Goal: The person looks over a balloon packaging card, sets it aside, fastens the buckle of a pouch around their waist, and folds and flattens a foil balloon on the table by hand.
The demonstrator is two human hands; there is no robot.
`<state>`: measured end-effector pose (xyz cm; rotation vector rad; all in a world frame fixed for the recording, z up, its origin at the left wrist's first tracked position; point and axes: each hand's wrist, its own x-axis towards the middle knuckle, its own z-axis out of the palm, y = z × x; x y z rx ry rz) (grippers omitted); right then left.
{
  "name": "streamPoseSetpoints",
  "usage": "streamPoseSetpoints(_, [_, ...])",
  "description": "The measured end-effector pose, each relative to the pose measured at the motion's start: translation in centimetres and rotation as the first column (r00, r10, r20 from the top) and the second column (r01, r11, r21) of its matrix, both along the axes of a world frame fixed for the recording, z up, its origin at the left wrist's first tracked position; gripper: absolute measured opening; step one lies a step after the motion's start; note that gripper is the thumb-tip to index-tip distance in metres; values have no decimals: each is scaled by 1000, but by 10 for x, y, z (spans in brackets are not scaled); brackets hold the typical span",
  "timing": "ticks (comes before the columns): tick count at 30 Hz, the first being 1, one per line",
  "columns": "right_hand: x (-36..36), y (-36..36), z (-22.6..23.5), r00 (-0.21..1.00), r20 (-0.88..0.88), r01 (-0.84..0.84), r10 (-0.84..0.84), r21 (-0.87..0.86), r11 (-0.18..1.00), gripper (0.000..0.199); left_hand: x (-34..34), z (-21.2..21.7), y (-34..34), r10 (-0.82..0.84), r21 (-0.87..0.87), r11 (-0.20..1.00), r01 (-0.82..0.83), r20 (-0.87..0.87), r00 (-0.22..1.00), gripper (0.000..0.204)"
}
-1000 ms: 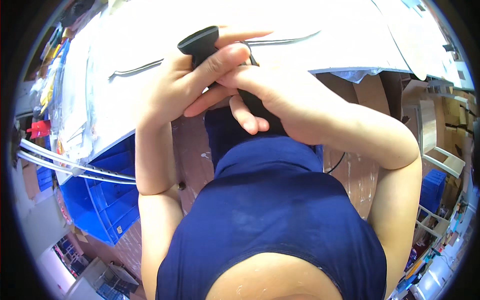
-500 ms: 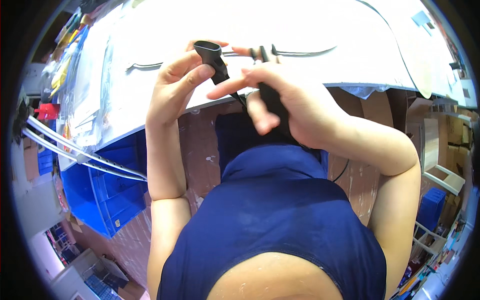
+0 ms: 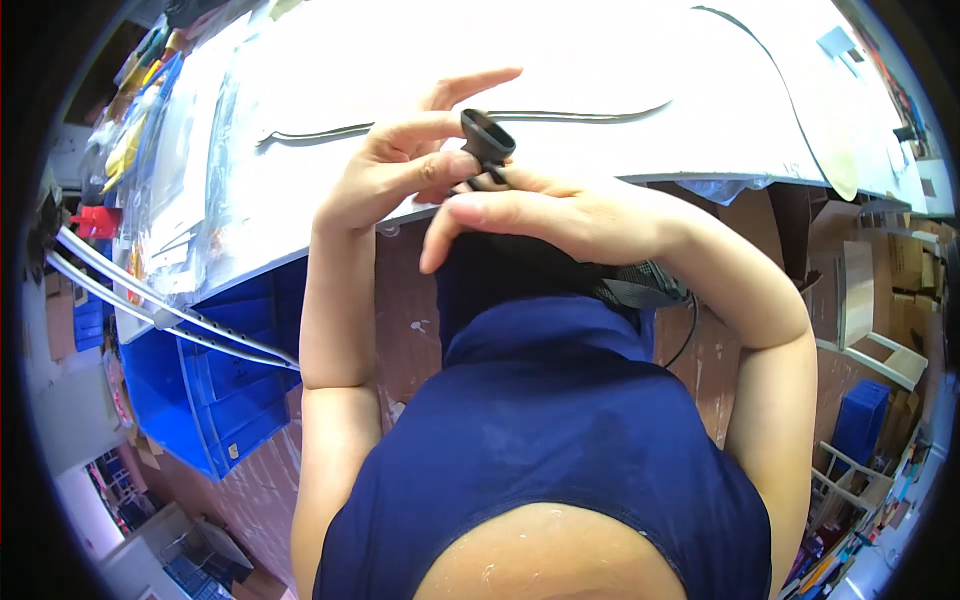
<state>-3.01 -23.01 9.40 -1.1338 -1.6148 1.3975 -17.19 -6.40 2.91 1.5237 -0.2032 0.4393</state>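
**Both hands on a small black funnel-shaped part at the tabletop's edge**

I see my left hand (image 3: 395, 170) raised in front of my chest, its thumb and forefinger pinched shut on the black funnel-shaped part (image 3: 487, 140), which stands with its wide mouth tilted up and to the left. The remaining fingers (image 3: 470, 85) of that hand are spread out and point toward the far side of the tabletop (image 3: 600, 60). My right hand (image 3: 545, 215) comes in from the right and lies just below the part, fingers curled loosely, the forefinger stretched leftward under it; its fingertips touch the part's lower end, but I cannot tell whether they actually grip it. The part sits in the air above the near edge of the white tabletop, not resting on it.

Behind the hands a thin dark cable (image 3: 560, 115) lies across the tabletop in a long shallow curve. Below my right wrist a black strap (image 3: 640, 290) crosses my dark blue shirt (image 3: 560, 430). To the left, under the tabletop, stands a blue plastic crate (image 3: 215, 385), with pale rods (image 3: 150, 310) running diagonally over it. Clear plastic bags (image 3: 175, 180) are heaped along the tabletop's left side.
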Motion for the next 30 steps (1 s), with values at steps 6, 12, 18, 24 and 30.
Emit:
streamPoseSetpoints(6, [-1, -5, -11, 968, 160, 151, -196, 257, 955, 30, -13, 13, -29, 246, -102, 965, -241, 39, 969, 41])
streamPoseSetpoints(12, [13, -78, 21, 743, 60, 455, -666, 685, 569, 39, -69, -15, -58, 324, -37, 939, -342, -241, 915, 37])
streamPoseSetpoints(18, [47, -113, 22, 621, -473, 763, -625, 548, 343, 38, -17, -22, -95, 173, 70, 985, -159, -452, 875, 31])
streamPoseSetpoints(24, [47, -113, 12, 610, -559, 787, -561, 510, 347, 38, 51, -82, -132, 118, 282, 941, 185, -789, 602, 87])
streamPoseSetpoints(30, [36, -122, 10, 601, -581, 796, -549, 501, 341, 39, 90, -111, -142, -10, -128, 989, -74, -555, 832, 77])
